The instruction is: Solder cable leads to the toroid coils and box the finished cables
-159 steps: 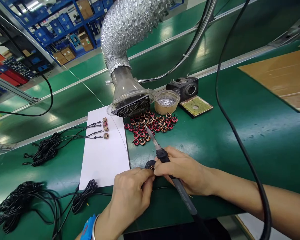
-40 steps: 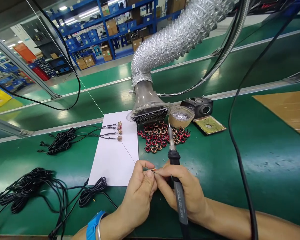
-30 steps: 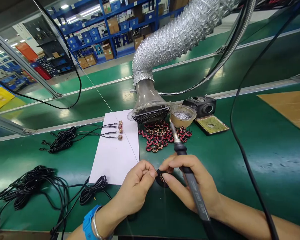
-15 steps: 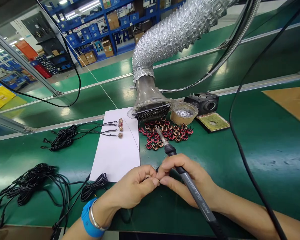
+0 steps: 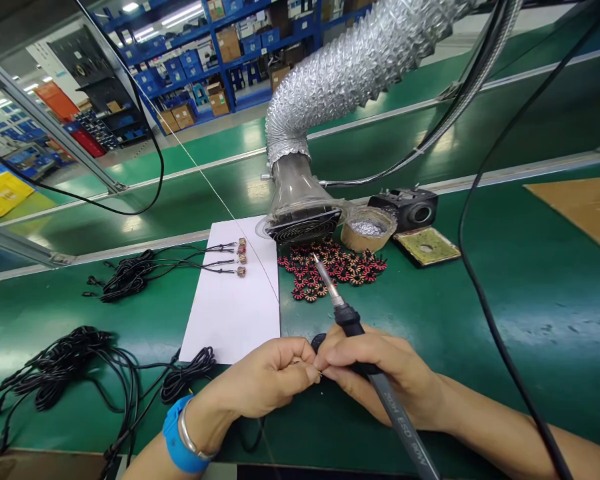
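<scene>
1. Fingertips (image 5: 306, 375) of both hands meet just off the near right corner of the white sheet (image 5: 230, 320). The left hand (image 5: 275, 377) seems to pinch a thin wire end (image 5: 321, 375); most of what lies between the fingers is hidden.
2. The right hand (image 5: 393, 373) grasps a soldering iron (image 5: 349, 321), its thumb and forefinger also at the wire. The iron's tip points away, over the wound rings (image 5: 307, 292) right of the sheet.
3. A dark round piece (image 5: 318, 342) shows partly behind the fingertips, right of the sheet's near corner.
4. To work this well, I'd grip close to the wire's end, use small, even movements, and treat the iron as hot: tip away from skin and rings.
5. Green bench (image 5: 480, 320) runs beneath the sheet. Small coils (image 5: 241, 271) lie on its far part, a cable bundle (image 5: 65, 367) to its left. A fume hood (image 5: 297, 193) hangs at its far right corner, with a pot (image 5: 363, 243) and sponge tray (image 5: 425, 245) further right.
6. Well beyond the sheet stand blue shelves (image 5: 225, 63) with boxes.
</scene>
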The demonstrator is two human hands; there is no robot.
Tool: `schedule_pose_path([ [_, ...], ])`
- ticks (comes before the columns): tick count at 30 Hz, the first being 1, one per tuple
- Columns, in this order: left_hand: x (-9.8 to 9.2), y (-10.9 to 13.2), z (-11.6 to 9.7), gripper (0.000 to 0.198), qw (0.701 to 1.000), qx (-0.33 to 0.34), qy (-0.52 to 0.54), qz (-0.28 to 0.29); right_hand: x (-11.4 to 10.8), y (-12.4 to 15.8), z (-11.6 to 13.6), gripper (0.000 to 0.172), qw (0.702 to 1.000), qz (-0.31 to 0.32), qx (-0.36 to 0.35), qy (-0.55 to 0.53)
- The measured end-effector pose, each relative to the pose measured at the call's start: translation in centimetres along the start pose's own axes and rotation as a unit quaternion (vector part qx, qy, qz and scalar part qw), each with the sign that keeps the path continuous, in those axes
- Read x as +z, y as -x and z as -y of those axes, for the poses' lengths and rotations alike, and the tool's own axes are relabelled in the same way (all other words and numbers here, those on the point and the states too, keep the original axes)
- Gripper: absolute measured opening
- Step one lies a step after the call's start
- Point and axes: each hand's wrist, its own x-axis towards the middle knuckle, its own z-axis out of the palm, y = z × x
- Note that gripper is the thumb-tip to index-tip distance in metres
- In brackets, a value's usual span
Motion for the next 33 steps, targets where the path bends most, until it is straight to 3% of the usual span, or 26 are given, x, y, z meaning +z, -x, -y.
schedule_pose_path([
  [6, 0.13, 0.05, 0.01, 0.045, 0.999, 0.002, -0.023, 0.025, 0.07, -0.18, 0.23, 0.035, 1.0, 0.008, 0.005, 0.006],
  [16, 0.16, 0.09, -0.07, 0.044, 0.998, -0.005, -0.057, 0.018, -0.38, -0.47, 0.33, 0.034, 0.999, 0.015, -0.024, 0.024],
  [20, 0.09, 0.16, 0.02, 0.039, 0.997, 0.002, -0.07, 0.031, -0.37, -0.41, 0.4, 0.035, 1.0, 0.014, -0.001, 0.011],
  [29, 0.18, 0.16, 0.59, 0.025, 0.99, 0.024, -0.138, 0.018, -0.46, -0.31, 0.43, 0.03, 0.999, 0.042, 0.027, 0.018],
  [33, 0.5, 0.09, 0.79, 0.018, 0.981, 0.061, -0.181, -0.03, -0.46, -0.41, 0.54, 0.033, 0.997, 0.041, 0.05, 0.046],
])
